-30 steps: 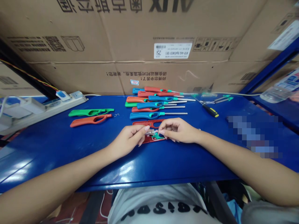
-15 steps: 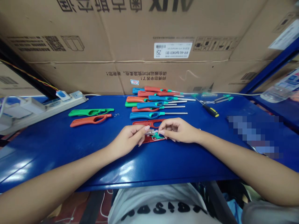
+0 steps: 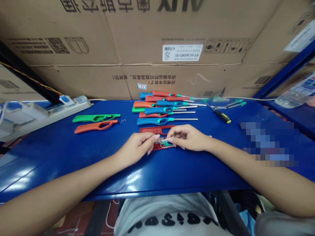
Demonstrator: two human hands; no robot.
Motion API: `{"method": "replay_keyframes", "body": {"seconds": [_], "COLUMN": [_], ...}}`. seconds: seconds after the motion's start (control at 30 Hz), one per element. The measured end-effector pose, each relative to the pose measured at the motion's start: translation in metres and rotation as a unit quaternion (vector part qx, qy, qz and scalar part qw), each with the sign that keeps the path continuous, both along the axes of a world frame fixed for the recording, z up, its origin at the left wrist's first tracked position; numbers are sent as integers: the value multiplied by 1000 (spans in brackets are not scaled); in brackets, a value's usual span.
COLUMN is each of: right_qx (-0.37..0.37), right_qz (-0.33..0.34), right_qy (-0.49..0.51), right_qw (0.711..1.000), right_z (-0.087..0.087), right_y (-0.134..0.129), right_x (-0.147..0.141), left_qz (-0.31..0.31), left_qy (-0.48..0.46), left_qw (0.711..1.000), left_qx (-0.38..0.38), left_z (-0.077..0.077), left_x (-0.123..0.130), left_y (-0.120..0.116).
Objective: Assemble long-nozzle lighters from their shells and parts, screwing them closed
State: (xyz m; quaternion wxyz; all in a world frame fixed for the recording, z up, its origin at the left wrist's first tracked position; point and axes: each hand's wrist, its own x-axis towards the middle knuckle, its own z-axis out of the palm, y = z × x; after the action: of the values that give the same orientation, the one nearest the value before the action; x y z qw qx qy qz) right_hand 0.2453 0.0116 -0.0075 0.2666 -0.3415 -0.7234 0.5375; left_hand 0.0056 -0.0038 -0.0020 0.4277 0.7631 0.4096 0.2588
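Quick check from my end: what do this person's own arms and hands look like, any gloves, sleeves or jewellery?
The left hand and right hand are both bare: no gloves, and no ring, watch or bracelet that I can see. No sleeve covers either visible forearm. Below the work surface, a pale top shows bold black lettering across its front.
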Motion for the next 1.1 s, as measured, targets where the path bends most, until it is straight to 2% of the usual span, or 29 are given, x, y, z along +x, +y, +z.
{"method": "replay_keyframes", "body": {"seconds": [1.1], "right_qx": [-33], "right_qz": [-28], "right_qy": [23], "right_qw": [999], "right_z": [-3], "right_y": [-7], "right_x": [-9], "left_qz": [33], "left_qy": [-22], "left_qw": [998], "left_qx": [-51], "left_z": [5], "left_x": [8], "left_y": [-5]}}
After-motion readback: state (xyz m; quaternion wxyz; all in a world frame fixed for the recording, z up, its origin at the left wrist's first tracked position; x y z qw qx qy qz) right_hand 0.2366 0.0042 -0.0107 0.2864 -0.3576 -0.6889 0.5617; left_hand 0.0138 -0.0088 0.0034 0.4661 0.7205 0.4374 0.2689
